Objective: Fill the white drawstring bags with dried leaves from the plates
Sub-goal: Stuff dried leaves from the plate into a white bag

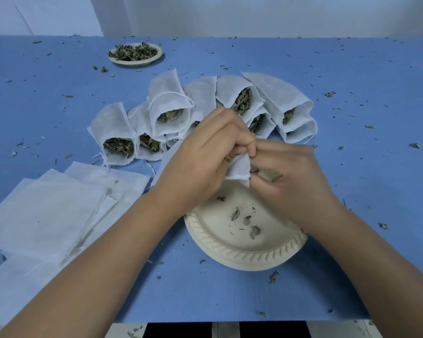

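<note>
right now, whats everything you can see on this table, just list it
table: one, blue, fills the view
far plate: one, cream, back left, heaped with leaves
near plate: one, cream, front centre, nearly empty, a few leaf bits
full bags: about eight, white, fanned behind the near plate, mouths open
flat bags: several, white, stacked front left
held bag: one, white, above the near plate
crumbs: many, grey-green, scattered over the table
left grip: one, curled on the held bag's left side
right grip: one, pinches the held bag's right edge
</note>
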Demonstrator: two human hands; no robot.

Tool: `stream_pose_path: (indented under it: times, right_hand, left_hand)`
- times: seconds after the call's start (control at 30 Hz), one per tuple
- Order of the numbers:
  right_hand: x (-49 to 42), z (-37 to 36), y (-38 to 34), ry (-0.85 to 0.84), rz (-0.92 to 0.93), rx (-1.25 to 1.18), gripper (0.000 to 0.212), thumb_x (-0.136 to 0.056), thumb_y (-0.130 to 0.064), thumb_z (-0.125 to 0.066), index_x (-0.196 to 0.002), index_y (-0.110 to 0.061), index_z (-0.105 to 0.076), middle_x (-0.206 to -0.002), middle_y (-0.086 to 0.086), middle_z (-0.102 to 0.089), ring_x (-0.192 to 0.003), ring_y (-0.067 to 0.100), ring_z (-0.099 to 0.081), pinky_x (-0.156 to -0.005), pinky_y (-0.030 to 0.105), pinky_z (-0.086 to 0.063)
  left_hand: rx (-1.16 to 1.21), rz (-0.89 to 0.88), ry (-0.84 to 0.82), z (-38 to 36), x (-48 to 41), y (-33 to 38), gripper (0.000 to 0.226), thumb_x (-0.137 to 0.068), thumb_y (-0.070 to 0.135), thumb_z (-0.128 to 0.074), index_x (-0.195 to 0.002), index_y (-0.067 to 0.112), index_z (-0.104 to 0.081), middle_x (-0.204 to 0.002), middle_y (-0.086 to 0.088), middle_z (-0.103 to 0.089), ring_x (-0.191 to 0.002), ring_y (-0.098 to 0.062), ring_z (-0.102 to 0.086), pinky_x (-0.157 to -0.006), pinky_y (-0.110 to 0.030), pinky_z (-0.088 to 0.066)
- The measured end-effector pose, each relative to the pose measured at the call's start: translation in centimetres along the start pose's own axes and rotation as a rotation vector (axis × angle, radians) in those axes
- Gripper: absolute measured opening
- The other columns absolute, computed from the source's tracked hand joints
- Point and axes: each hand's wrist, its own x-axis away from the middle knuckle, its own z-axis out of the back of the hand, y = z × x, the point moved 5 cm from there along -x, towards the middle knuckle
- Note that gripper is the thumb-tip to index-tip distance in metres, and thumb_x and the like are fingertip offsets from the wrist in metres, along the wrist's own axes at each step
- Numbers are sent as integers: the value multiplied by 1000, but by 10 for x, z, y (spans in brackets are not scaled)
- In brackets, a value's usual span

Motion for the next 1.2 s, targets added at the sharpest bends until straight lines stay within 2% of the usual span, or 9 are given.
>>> stream_pose_path:
  times: [0.13, 0.37, 0.53, 0.67, 0.77, 0.9, 1.0, 1.07, 1.2]
  right_hand:
    - [2, 24, 4, 47, 13, -125, 21, -92, -6, -51, -87, -5, -72, -91, -1, -70, -86, 9, -64, -84, 26, -45]
    - [8, -6, 8, -373, -32, -74, 48, -97, -31, -30, -74, 0, -59, -70, -7, -45, -80, 15, -57, -115, 39, -20]
    - [-3, 35, 17, -2, -112, -376, 38, -97, -19, -32, -86, -13, -68, -88, 3, -71, -89, 17, -66, -89, 37, -45]
    - [6, 22, 23, -440, -374, -565, 53, -93, -38, -43, -52, -14, -66, -61, 5, -69, -61, 24, -63, -63, 36, -46]
    - [26, -6, 17, -836, -517, -610, 45, -93, -39, -51, -68, -9, -74, -73, 6, -72, -73, 24, -67, -71, 34, -52]
    - [16, -5, 21, -600, -513, -526, 24, -93, -24, -59, -85, -6, -73, -82, 8, -72, -75, 18, -66, -75, 33, -56]
    - [7, 11, 31, -355, -398, -187, 43, -94, -42, -48, -75, -9, -69, -69, 11, -66, -63, 24, -61, -67, 42, -51]
    - [7, 8, 32, -451, -323, 25, 60, -96, -51, -38, -75, -3, -66, -70, 10, -63, -67, 24, -58, -68, 44, -46]
    - [12, -1, 20, -614, -307, -174, 52, -96, -50, -40, -88, -11, -73, -86, -4, -71, -84, 10, -65, -78, 33, -50]
  left_hand:
    - [2, 43, 74, 7, -2, -5, 28, -97, -4, -40, -80, -6, -61, -86, 3, -49, -79, -8, -44, -78, -13, -35]
    - [49, 26, 26, 2, 1, -1, 29, -96, -4, -39, -78, -7, -61, -81, -7, -50, -77, -14, -47, -77, -15, -36]
    - [-41, 88, 129, 14, -1, -10, 25, -91, -14, -39, -80, -7, -60, -84, -5, -46, -78, -8, -43, -77, -12, -35]
    - [-61, 126, 155, 16, 1, -11, 25, -88, -17, -38, -81, -8, -59, -85, -5, -46, -79, -6, -42, -77, -12, -35]
    - [-62, 121, 148, 15, 1, -11, 24, -88, -18, -38, -81, -8, -59, -84, -5, -46, -78, -7, -42, -76, -12, -34]
    - [-57, 118, 150, 15, 0, -11, 24, -90, -15, -38, -81, -8, -59, -83, -5, -46, -79, -6, -42, -77, -12, -34]
    - [-57, 124, 151, 16, 1, -12, 24, -91, -13, -38, -80, -8, -59, -83, -6, -46, -78, -6, -41, -77, -11, -34]
    - [-53, 125, 148, 14, 1, -12, 24, -91, -13, -39, -80, -8, -59, -83, -6, -46, -78, -6, -42, -76, -12, -34]
    - [-41, 118, 141, 13, 1, -12, 24, -89, -15, -38, -81, -7, -59, -83, -5, -46, -79, -5, -41, -76, -11, -34]
